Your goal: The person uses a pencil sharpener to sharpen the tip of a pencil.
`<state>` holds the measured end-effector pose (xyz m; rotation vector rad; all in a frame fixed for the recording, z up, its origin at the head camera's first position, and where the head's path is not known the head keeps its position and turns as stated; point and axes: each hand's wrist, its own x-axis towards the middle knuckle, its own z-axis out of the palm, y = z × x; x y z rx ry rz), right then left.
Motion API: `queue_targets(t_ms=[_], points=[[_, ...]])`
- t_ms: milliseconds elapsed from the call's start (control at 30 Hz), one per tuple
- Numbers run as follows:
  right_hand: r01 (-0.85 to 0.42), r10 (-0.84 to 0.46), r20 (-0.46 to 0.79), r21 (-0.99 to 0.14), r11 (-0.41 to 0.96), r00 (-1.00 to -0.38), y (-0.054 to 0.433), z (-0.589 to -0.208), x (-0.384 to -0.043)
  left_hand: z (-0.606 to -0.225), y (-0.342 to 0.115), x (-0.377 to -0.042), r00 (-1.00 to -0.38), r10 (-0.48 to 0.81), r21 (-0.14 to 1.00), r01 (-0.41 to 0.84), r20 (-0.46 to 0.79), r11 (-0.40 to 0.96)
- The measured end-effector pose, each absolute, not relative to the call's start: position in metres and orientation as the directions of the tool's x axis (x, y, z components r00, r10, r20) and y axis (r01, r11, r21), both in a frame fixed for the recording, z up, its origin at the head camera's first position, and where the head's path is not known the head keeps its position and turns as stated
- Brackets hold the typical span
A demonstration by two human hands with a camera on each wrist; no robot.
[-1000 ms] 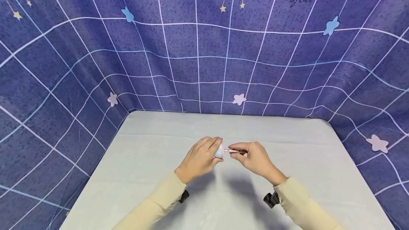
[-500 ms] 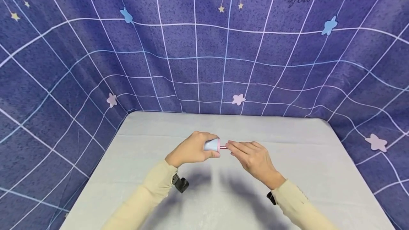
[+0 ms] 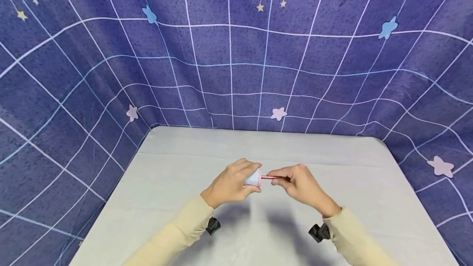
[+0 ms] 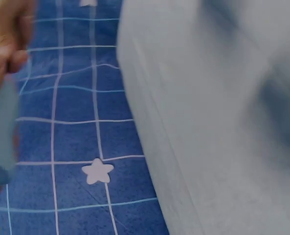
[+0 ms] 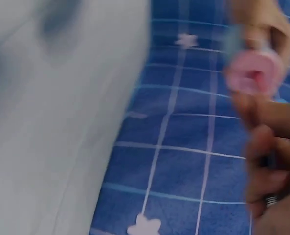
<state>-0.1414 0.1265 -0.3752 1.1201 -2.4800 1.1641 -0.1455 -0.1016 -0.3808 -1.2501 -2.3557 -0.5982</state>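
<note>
Above the table, my left hand [image 3: 230, 182] grips a light blue, tapered pencil sharpener [image 3: 253, 178] with a pink end facing right. Thumb and fingers wrap around its sides. My right hand [image 3: 301, 186] pinches a slim, dark red pencil [image 3: 267, 177], whose front end runs into the pink end. The tip is hidden inside. In the right wrist view, the pink end [image 5: 247, 63] shows a round recess, with the right fingers [image 5: 262, 142] close in front of it. The left wrist view catches only the blue side of the sharpener [image 4: 2, 132] at its left edge.
A white-covered table [image 3: 177, 147] lies below both hands. Behind and beside it hangs a dark blue curtain [image 3: 207, 77] with grid lines and stars. Black wrist cameras [image 3: 319, 232] sit under the cuffs.
Both hands have rolled one way and back about the pencil's line, the right hand's grip turning over and returning. Pencil and sharpener stay lined up, having shifted slightly left, then right.
</note>
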Motion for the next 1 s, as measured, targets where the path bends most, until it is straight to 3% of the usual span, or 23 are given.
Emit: queue_targets(t_ms=[100,200,267,333,400,500,633,700,833,1000], points=[[-0.414,-0.589,0.140,-0.836,0.360,-0.796,0.132,-0.359,-0.145,-0.388,-0.097,-0.146,-0.319,0.668,-0.036,0.887,0.672,0.460],[-0.131,-0.614,-0.100,-0.938,0.320,-0.783,0.137,-0.351,-0.151,-0.394,-0.093,-0.148,-0.132,0.652,-0.239,0.861,0.747,0.449],[-0.008,-0.607,-0.198,-0.948,0.319,-0.770,0.139,-0.349,-0.153,-0.397,-0.092,-0.149,-0.057,0.645,-0.319,0.833,0.762,0.451],[0.026,-0.598,-0.227,-0.945,0.325,-0.769,0.139,-0.351,-0.154,-0.400,-0.091,-0.149,-0.038,0.646,-0.346,0.819,0.763,0.457],[-0.038,-0.595,-0.180,-0.942,0.334,-0.783,0.137,-0.353,-0.152,-0.401,-0.093,-0.149,-0.081,0.655,-0.314,0.829,0.751,0.463],[-0.242,-0.577,-0.011,-0.902,0.359,-0.816,0.131,-0.359,-0.149,-0.396,-0.098,-0.148,-0.205,0.668,-0.228,0.835,0.716,0.500],[-0.545,-0.493,0.306,-0.695,0.469,-0.814,0.124,-0.369,-0.144,-0.381,-0.105,-0.152,-0.398,0.663,-0.070,0.824,0.634,0.562],[-0.672,-0.460,0.491,-0.530,0.517,-0.740,0.123,-0.374,-0.144,-0.372,-0.107,-0.154,-0.507,0.649,0.058,0.811,0.567,0.583],[-0.817,-0.456,0.732,-0.239,0.524,-0.506,0.123,-0.385,-0.148,-0.361,-0.109,-0.157,-0.673,0.633,0.328,0.739,0.382,0.589],[-0.860,-0.476,0.834,0.002,0.510,-0.280,0.122,-0.393,-0.149,-0.351,-0.111,-0.162,-0.729,0.661,0.579,0.622,0.180,0.528]])
